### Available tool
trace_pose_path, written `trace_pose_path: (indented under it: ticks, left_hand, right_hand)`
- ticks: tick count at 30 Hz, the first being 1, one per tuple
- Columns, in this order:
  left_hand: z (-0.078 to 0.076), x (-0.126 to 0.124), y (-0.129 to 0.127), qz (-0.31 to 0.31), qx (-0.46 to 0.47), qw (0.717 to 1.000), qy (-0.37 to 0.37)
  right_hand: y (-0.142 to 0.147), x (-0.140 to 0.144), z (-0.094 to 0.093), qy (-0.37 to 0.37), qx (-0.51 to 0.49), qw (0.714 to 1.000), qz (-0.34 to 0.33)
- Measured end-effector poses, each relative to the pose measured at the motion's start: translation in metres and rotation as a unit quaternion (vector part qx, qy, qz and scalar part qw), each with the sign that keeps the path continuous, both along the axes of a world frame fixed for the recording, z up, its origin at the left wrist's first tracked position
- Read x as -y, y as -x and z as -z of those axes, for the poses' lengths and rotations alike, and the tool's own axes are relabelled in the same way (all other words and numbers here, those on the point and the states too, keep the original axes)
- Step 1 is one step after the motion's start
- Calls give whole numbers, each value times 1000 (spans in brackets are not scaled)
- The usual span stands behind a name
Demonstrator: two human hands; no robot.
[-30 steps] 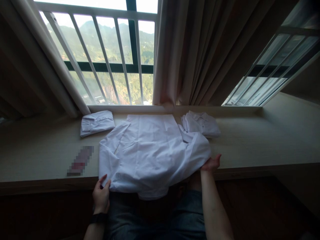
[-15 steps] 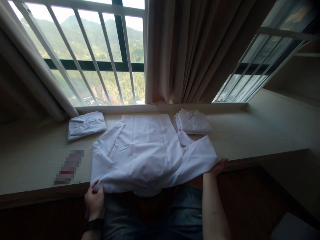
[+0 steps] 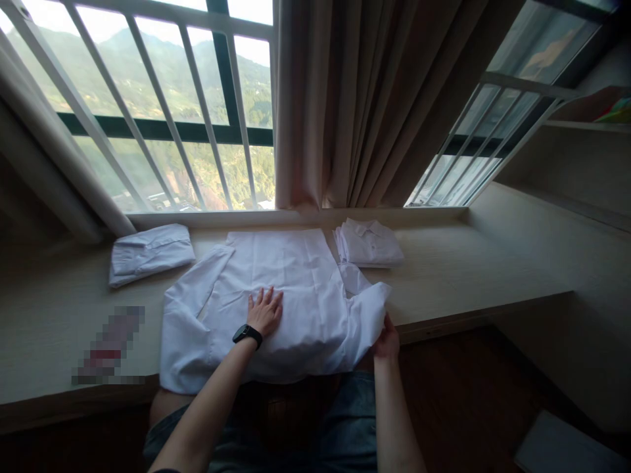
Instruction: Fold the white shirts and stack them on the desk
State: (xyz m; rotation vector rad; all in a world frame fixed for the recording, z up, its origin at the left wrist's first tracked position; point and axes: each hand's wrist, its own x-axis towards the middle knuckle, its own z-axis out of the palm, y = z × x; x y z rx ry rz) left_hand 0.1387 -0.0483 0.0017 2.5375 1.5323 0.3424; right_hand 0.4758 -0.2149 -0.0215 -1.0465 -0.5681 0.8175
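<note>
Shirts lie folded at either side in the head view — one white folded shirt (image 3: 150, 253) far left, a white folded stack (image 3: 369, 243) just right of the spread white cotton shirt (image 3: 290, 289). A blurred flat object (image 3: 109, 345) sits near the light wooden surface's (image 3: 468, 269) front edge. Left hand (image 3: 265, 311) presses flat, fingers spread, on the shirt's middle; right hand (image 3: 387, 339) pinches its right sleeve, lifted at the edge. Open room remains rightward — beige curtain (image 3: 345, 105) and barred window (image 3: 162, 112) behind.
</note>
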Motion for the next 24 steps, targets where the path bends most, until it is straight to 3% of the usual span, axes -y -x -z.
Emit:
trace_pose_path:
  ticks: [2, 4, 7, 11, 14, 19, 24]
  left_hand:
    - [10, -4, -2, -3, -10, 1000, 4]
    - [16, -5, 0, -3, -10, 1000, -3]
    - [19, -5, 3, -1, -13, 1000, -9]
    - [18, -6, 1, -2, -19, 1000, -8]
    - [17, -7, 0, 0, -21, 1000, -9]
    - [16, -6, 0, 4, -25, 1000, -10]
    - [14, -5, -1, 3, -51, 999, -14]
  right_hand:
    - [2, 4, -6, 4, -35, 999, -6]
    - [-4, 9, -16, -13, -56, 998, 28]
    - [-27, 18, -34, -80, -86, 985, 123]
    - [-65, 34, -43, -120, -87, 941, 303]
    - [-81, 51, -33, -100, -64, 927, 356]
    - [-89, 80, 1, -55, -119, 950, 282]
    - [-116, 94, 23, -63, -199, 908, 363]
